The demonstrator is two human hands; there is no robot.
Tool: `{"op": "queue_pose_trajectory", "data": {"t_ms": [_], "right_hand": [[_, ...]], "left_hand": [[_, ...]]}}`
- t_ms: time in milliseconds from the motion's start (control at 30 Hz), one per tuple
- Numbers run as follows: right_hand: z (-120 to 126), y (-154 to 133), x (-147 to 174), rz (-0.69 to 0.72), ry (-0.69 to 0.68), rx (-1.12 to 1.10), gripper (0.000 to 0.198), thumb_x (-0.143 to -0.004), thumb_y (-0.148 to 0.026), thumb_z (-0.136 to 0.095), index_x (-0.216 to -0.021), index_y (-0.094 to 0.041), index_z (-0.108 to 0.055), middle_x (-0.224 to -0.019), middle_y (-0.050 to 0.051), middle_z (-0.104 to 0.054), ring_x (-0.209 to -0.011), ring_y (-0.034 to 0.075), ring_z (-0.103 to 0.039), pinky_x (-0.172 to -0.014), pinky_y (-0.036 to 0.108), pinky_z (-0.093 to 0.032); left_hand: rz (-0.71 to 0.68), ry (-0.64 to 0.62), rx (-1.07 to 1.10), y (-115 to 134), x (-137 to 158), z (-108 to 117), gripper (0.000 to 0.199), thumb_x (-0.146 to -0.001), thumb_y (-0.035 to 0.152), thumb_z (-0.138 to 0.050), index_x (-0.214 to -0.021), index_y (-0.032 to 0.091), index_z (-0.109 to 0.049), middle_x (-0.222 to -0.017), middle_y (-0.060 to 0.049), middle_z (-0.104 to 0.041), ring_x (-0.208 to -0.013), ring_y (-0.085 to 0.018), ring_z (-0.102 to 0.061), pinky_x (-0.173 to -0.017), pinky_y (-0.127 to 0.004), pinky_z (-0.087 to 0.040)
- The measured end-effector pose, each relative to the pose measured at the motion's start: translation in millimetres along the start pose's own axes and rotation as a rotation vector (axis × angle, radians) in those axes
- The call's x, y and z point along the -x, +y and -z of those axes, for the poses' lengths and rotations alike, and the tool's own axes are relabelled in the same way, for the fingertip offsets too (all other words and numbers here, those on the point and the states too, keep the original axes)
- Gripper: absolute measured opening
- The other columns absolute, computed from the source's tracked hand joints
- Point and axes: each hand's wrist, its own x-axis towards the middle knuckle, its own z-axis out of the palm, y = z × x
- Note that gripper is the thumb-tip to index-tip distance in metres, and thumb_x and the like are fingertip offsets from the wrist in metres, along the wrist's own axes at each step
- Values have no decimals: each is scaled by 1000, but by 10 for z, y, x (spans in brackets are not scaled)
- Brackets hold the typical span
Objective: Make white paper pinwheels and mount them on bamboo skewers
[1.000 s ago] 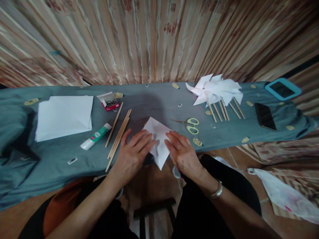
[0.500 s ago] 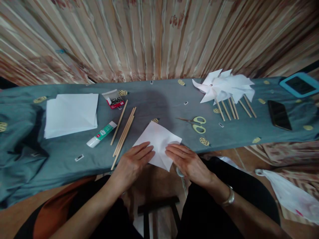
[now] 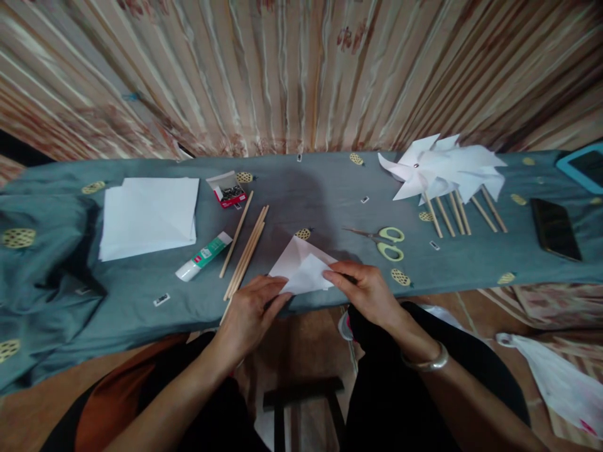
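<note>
A square sheet of white paper [image 3: 307,271] lies at the table's front edge, its near part folded up over the rest. My left hand [image 3: 254,302] pinches its left corner between thumb and fingers. On the right side, my right hand [image 3: 360,290] grips the folded edge with thumb and fingertips. Several thin wooden sticks [image 3: 247,254] lie just left of the paper. Green-handled scissors [image 3: 384,242] rest to the right, blades pointing left. A green and white glue tube [image 3: 203,256] sits beyond the sticks.
A stack of white paper [image 3: 149,216] lies at the left, near a small open red box [image 3: 228,190] of dark metal pieces. Finished paper pinwheels [image 3: 443,168] on sticks lie at the back right, with a black phone [image 3: 556,229] and a blue-framed device [image 3: 581,166] further right.
The sheet was lying opened out under both flat hands. Now its near part is turned up and away from me, and both hands pinch its sides. The view has shifted slightly left.
</note>
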Motion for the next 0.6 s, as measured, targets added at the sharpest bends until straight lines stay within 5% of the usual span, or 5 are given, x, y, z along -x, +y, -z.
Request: {"op": "queue_pose_trajectory", "data": {"t_ms": [200, 367, 600], "right_hand": [[-31, 4, -210, -53, 4, 21, 24, -87, -40, -60, -84, -21, -74, -74, -1, -72, -64, 13, -61, -59, 24, -44], [-78, -42, -286, -84, 60, 129, 19, -86, -36, -62, -86, -21, -75, -68, -2, -70, -55, 12, -56, -53, 23, -39], [-113, -91, -328, -91, 118, 239, 16, -84, -33, -64, -85, -21, -75, -69, 0, -72, -53, 12, -57, -51, 23, -39]], "left_hand": [[200, 33, 16, -25, -61, 22, 22, -88, 32, -57, -95, 16, -70, -95, -8, -75, -79, -19, -71, -71, -28, -57], [323, 21, 47, -34, -68, 35, 43, -85, 32, -61, -125, 18, -55, -98, -6, -74, -71, -16, -69, -65, -28, -57], [118, 61, -158, -63, -74, 41, 38, -90, 28, -57, -125, 15, -51, -124, -15, -63, -108, -24, -65, -88, -38, -56]]}}
